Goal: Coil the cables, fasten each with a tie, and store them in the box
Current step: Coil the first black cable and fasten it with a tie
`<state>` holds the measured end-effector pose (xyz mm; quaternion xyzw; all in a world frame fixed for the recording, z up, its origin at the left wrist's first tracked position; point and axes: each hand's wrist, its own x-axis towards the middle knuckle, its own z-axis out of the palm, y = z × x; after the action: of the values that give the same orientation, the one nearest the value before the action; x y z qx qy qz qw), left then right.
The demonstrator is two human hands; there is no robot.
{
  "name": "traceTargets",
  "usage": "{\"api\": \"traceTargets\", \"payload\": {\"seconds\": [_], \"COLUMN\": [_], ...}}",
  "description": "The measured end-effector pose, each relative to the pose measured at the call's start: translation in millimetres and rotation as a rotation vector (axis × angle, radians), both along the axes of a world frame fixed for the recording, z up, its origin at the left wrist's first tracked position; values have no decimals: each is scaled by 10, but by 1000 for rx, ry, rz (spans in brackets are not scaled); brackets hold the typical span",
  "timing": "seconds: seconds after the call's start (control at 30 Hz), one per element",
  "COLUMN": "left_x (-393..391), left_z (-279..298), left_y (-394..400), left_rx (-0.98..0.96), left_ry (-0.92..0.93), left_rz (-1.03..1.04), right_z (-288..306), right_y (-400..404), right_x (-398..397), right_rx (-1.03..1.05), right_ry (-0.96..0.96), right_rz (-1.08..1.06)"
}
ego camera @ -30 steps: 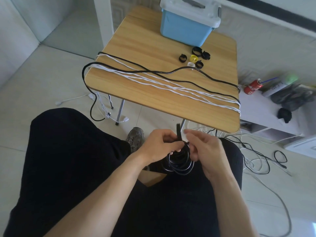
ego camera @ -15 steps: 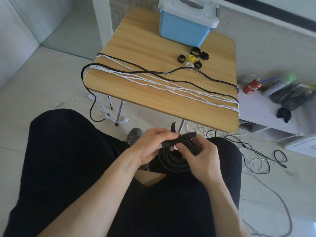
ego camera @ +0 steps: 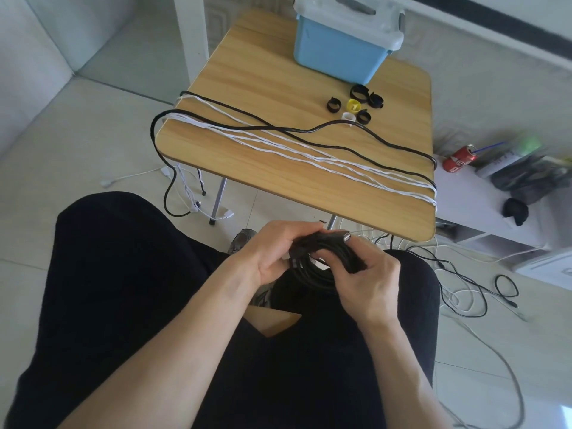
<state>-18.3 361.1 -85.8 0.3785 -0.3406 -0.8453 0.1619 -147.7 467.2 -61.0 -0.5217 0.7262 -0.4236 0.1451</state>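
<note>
Hands meet at frame centre: left hand point(ego camera: 280, 250) and right hand point(ego camera: 366, 278) both grip the coiled black cable point(ego camera: 322, 261) above the lap. Wooden table point(ego camera: 272, 72) upper centre carries the closed blue box point(ego camera: 340, 51), loose ties point(ego camera: 354, 105), white cables point(ego camera: 309, 153); tiled floor point(ego camera: 77, 140) around.

One blue box point(ego camera: 337, 51) stood at the far side of the single wooden table point(ego camera: 247, 75). Six rolled ties lay near it: four black point(ego camera: 333, 104), one yellow point(ego camera: 353, 105), one white point(ego camera: 348, 116). One black cable point(ego camera: 340, 147) crossed the table beside white cables point(ego camera: 309, 156), too tangled to count. One coiled black cable point(ego camera: 322, 267) sat between two hands, left hand point(ego camera: 275, 249) and right hand point(ego camera: 365, 280). One red can point(ego camera: 459, 157) lay far right.
</note>
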Motion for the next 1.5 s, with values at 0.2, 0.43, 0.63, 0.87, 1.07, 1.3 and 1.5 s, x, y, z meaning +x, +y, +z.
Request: {"api": "traceTargets", "payload": {"seconds": [0.2,0.43,0.63,0.87,1.07,1.3,1.5], "left_x": [-18,-57,-22,39,80,77,86], "left_z": [-25,36,174,106,44,-9,30], "left_y": [-33,-8,-52,-84,-79,30,68], "left_rx": [114,-74,-516,-533,-450,-505,-240], "left_ry": [44,-117,-375,-311,-215,-243,-46], "left_rz": [67,86,-173,-284,-267,-343,-368], "right_z": [-34,-50,48,15,83,77,64], "right_y": [-29,-32,-34,-76,-104,-174,-228], "right_x": [52,32,63,-24,-83,-189,-128], "right_rx": [-56,-23,18,104,141,420,410], "right_ry": [100,-27,-193,-275,-426,-375,-398], "right_rz": [-60,-90,-91,-97,124,203,210]}}
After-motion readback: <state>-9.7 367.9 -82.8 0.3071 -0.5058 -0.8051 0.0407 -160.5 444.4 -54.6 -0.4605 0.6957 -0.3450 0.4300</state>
